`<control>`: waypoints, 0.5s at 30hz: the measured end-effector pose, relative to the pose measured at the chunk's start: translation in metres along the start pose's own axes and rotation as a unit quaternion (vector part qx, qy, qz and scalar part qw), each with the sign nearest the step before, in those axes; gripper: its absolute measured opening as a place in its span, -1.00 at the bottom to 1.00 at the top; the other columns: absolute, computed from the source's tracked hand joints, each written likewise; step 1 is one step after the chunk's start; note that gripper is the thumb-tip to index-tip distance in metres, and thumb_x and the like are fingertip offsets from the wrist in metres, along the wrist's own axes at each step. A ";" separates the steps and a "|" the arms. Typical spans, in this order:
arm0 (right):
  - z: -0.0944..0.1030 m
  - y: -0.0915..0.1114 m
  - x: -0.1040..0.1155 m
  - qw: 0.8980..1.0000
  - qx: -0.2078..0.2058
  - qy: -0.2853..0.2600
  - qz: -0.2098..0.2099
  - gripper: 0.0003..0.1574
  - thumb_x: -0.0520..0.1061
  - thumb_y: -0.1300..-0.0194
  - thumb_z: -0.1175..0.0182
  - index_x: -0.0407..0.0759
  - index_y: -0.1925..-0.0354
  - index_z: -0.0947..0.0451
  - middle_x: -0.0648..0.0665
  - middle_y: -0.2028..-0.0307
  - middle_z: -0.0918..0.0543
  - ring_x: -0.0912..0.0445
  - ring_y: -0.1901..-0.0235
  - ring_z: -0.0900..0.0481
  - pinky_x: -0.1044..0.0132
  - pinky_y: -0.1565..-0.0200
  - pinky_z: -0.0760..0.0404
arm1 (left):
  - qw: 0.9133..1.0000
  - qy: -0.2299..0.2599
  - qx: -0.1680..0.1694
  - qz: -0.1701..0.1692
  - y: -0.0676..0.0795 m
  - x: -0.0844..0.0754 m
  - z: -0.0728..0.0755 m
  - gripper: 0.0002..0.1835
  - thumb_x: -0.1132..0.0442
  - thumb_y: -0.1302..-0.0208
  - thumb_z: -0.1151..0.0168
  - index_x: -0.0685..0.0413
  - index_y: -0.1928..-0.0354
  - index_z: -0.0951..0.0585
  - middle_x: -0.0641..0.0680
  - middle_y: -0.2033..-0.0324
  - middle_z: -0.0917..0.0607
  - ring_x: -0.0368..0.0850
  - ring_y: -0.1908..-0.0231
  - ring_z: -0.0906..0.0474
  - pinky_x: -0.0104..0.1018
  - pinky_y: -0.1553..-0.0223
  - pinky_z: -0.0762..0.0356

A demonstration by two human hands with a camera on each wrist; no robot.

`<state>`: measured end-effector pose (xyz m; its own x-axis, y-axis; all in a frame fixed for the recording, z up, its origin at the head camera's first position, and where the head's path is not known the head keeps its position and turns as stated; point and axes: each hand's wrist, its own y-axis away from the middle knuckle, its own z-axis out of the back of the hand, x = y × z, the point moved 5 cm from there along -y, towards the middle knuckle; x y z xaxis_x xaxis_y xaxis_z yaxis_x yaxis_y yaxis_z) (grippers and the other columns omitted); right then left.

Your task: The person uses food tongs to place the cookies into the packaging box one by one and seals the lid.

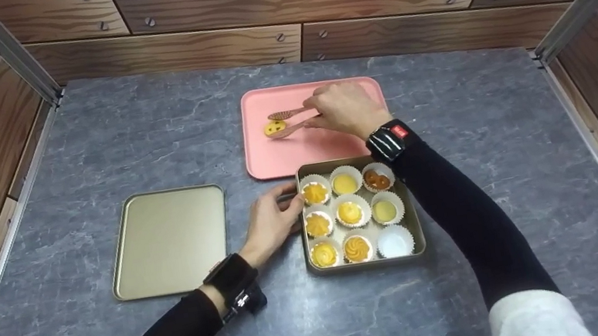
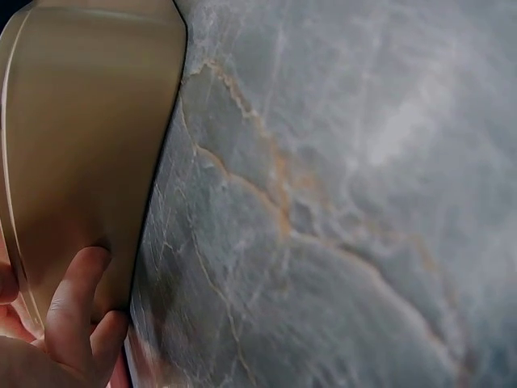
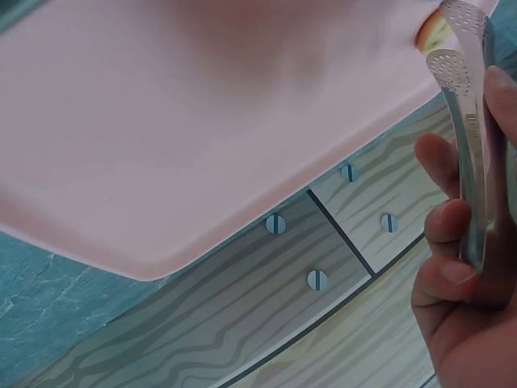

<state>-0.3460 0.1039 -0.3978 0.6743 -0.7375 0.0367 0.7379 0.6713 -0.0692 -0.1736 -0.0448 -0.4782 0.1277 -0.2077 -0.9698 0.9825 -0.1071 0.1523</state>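
My right hand (image 1: pixel 346 107) holds a pair of metal tongs (image 1: pixel 280 115) over the pink tray (image 1: pixel 303 158). Between the tong tips sits a small round yellow cookie (image 1: pixel 273 128) with dark spots; in the right wrist view the cookie (image 3: pixel 434 34) shows beside the perforated tips. A square gold tin (image 1: pixel 368 265) stands nearer to me, holding several cookies in white paper cups. Its front right cup (image 1: pixel 395 241) has no cookie in it. With my left hand (image 1: pixel 273 219) I grip the tin's left wall, thumb at the rim, fingertips (image 2: pixel 77 299) against the outside.
A flat gold lid (image 1: pixel 171 243) lies on the grey marbled table (image 1: pixel 69 178), left of the tin. Wood-patterned panels (image 1: pixel 203 4) wall in the back and both sides. The tray's near edge lies close behind the tin.
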 end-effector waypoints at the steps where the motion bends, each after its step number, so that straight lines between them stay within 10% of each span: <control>1: -0.001 -0.001 0.000 1.000 0.001 0.000 0.000 -0.52 0.18 -0.36 -0.39 -0.15 0.00 -0.75 -0.16 0.25 -0.75 -0.09 0.29 -0.71 -0.02 0.24 -0.73 | 1.000 0.001 0.000 0.000 0.000 0.000 0.000 -0.52 0.30 -0.44 -0.26 0.28 -0.35 -0.50 0.30 -0.17 -0.66 0.09 -0.09 -0.69 -0.32 0.02 -0.76; 15: 0.002 -0.005 0.011 0.997 -0.058 0.046 0.035 -0.61 0.07 -0.48 -0.26 -0.24 0.15 -0.75 -0.20 0.38 -0.72 -0.10 0.47 -0.67 0.01 0.42 -0.73 | 1.000 0.000 -0.003 0.008 0.000 0.002 0.000 -0.49 0.28 -0.45 -0.27 0.27 -0.37 -0.48 0.32 -0.15 -0.67 0.09 -0.08 -0.70 -0.32 0.08 -0.78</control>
<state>-0.3422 0.0931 -0.3952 0.7143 -0.6970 -0.0630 0.6783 0.7117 -0.1829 -0.1732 -0.0457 -0.4804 0.1430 -0.2091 -0.9674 0.9813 -0.0974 0.1661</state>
